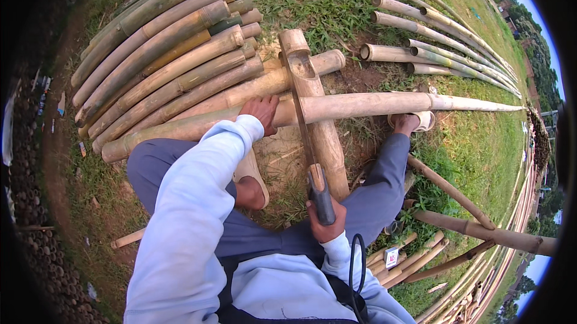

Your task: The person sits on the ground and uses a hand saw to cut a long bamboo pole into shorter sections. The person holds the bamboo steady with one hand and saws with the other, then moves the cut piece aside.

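Note:
A long pale bamboo pole (366, 105) lies crosswise in front of me, over a thicker bamboo piece (330, 153) with a notch cut in its far end. My left hand (261, 114) grips the pole from above, left of the saw. Closed around the dark handle of a handsaw (322, 196) is my right hand (329, 221), close to my body. The saw's long blade points away from me and crosses the pole at the thick piece's left side. How deep the blade sits in the pole I cannot tell.
Cut bamboo lengths (174, 36) are stacked at the left. More poles (445, 30) lie on grass at the far right. My sandalled feet (251, 189) are on both sides of the thick piece. A bamboo frame (463, 228) and a small box (391, 257) are near right.

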### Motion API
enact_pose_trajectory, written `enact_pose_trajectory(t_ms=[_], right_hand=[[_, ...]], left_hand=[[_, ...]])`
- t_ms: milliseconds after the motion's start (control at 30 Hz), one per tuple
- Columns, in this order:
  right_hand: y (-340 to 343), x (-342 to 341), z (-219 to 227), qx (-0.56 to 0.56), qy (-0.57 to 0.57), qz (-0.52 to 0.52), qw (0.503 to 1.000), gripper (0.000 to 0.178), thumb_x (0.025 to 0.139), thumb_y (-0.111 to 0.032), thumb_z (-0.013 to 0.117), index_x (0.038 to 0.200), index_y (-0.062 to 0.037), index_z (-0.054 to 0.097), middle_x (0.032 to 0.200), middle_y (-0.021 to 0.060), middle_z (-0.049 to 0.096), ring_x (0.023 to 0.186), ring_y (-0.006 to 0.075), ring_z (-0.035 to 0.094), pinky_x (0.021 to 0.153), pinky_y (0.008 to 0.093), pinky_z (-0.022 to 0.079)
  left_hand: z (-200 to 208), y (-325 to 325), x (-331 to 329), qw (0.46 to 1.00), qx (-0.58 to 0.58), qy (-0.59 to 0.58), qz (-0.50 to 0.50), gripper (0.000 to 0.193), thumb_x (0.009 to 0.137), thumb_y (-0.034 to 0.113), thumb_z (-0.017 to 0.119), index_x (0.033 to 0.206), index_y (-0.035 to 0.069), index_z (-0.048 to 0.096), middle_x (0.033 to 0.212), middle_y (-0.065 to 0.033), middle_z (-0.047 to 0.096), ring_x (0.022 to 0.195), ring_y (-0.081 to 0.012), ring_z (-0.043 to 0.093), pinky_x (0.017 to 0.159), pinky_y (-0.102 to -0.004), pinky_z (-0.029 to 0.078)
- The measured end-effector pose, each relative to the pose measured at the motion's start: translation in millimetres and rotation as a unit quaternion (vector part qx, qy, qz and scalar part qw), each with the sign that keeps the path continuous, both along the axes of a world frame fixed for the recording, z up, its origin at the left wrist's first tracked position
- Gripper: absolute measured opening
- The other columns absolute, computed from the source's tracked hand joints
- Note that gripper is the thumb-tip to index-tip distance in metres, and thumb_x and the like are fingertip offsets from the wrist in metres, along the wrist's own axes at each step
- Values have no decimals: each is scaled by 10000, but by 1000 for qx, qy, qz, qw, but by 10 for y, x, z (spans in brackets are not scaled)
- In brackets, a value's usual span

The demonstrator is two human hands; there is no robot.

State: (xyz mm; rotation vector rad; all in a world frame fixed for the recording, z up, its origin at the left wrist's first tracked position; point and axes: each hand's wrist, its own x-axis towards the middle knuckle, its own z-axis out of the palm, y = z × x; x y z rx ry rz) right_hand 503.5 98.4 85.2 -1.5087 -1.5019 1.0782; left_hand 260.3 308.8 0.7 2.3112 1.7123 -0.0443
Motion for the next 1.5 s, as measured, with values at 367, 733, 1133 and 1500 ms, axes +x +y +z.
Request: enact_pose_trajectory(t_ms=[367, 733, 1133, 1500], right_hand=[[-308, 75, 326, -36, -5, -25, 999, 178, 885, -45, 740, 1054, -6, 698, 754, 116, 653, 678, 140, 641, 655, 319, 509], [199, -79, 181, -51, -8, -10, 999, 156, 860, -28, 739, 1007, -8, 692, 725, 119, 641, 647, 164, 637, 638, 322, 503], [744, -255, 121, -3, 1, 0, 1000, 139, 895, -79, 759, 921, 24, 671, 707, 53, 604, 656, 99, 520, 614, 306, 450], [-506, 232, 756, -51, -103, 20, 993, 197, 851, -38, 732, 1047, -19, 719, 768, 121, 700, 667, 261, 718, 642, 340, 553]], left_hand=[[169, 205, -78, 992, -120, -1, 31, 694, 697, 416, 834, 1169, -34, 597, 1069, -242, 734, 1013, -396, 723, 892, -466, 581], [200, 214, -3, 995, -100, -4, 19, 668, 692, 393, 832, 1164, -16, 595, 1061, -246, 732, 1001, -398, 721, 891, -468, 579], [187, 261, 85, 996, -82, -18, 25, 657, 694, 399, 842, 1154, -8, 606, 1065, -247, 729, 1046, -387, 711, 918, -465, 563], [112, 334, -104, 993, -109, -22, 38, 695, 663, 395, 842, 1186, 5, 602, 1072, -229, 724, 1027, -411, 698, 909, -479, 549]])
